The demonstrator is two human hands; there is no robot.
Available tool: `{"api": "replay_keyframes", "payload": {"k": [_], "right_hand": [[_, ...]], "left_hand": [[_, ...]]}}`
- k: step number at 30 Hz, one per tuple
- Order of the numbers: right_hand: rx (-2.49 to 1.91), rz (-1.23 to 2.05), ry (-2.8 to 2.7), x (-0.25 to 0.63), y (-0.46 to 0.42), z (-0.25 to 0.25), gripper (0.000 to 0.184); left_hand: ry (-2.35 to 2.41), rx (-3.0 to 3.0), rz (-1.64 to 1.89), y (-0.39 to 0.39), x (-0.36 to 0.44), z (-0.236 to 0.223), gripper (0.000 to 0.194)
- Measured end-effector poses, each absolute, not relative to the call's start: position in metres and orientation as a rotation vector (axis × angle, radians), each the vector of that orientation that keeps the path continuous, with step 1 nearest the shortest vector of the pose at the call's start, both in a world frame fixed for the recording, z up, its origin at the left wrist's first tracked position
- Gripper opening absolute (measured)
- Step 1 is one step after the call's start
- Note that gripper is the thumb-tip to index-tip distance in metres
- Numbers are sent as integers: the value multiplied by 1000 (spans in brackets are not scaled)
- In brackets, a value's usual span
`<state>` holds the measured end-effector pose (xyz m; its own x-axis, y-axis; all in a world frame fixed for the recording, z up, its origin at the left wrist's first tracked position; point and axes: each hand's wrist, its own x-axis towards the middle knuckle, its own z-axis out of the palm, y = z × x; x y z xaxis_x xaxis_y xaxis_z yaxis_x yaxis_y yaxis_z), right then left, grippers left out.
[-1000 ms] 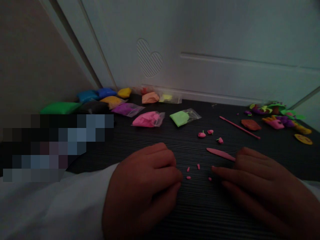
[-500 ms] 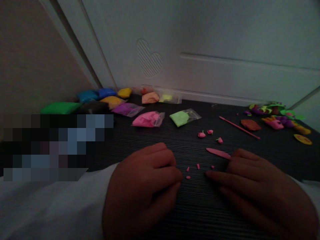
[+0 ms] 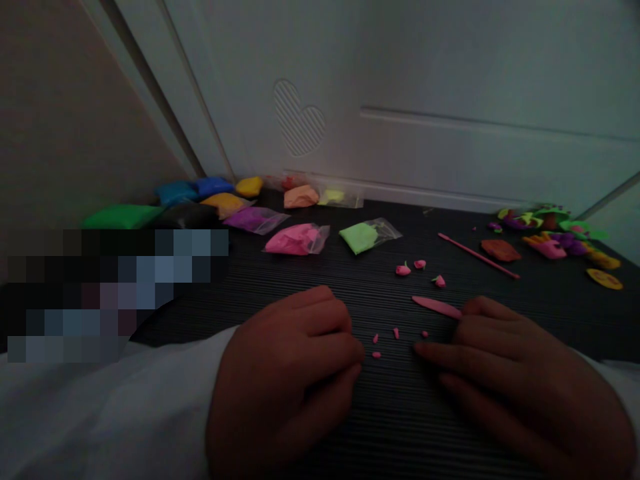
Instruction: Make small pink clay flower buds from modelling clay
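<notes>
My left hand rests on the table with its fingers curled together; whatever it may hold is hidden. To its right lie small pink clay bits, among them a thin piece, an oval one and a round one. My right hand lies low over the table, index finger stretched out and its tip against the surface, thumb apart below. A pink plastic modelling knife points left, its rear end hidden by my right hand's curled fingers. Beyond it sit three pink clay rosebuds with green stems.
Bags of pink clay, light green clay and purple clay lie further back, with more colours behind. A thin pink stick tool, a reddish-brown clay slab and colourful clay figures are at right. A white panel rises behind.
My right hand has shifted slightly left, and its index fingertip now covers the spot where one pink clay bit lay. It hides more of the knife. My left hand stays put.
</notes>
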<state>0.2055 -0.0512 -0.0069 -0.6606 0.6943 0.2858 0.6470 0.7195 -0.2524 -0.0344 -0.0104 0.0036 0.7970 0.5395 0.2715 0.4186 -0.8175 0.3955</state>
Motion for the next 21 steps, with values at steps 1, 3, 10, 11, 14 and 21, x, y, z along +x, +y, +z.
{"api": "replay_keyframes", "payload": {"k": [1, 3, 10, 11, 14, 21], "right_hand": [[-1035, 190, -2568, 206, -51, -7, 27], [-1013, 222, -2597, 206, -51, -6, 28], [-1047, 203, -2598, 204, -50, -5, 29], [-1051, 196, -2587, 204, -50, -5, 28], [-1037, 192, -2572, 206, -51, -6, 27], [-1006, 230, -2651, 206, -50, -5, 31]], "left_hand": [[733, 2671, 542, -10, -34, 4, 18], [731, 2670, 541, -10, -34, 4, 18], [767, 2674, 525, -11, -34, 3, 17], [766, 2671, 529, -11, -34, 3, 17], [755, 2669, 548, -11, -34, 3, 17], [742, 2662, 526, -11, -34, 3, 17]]}}
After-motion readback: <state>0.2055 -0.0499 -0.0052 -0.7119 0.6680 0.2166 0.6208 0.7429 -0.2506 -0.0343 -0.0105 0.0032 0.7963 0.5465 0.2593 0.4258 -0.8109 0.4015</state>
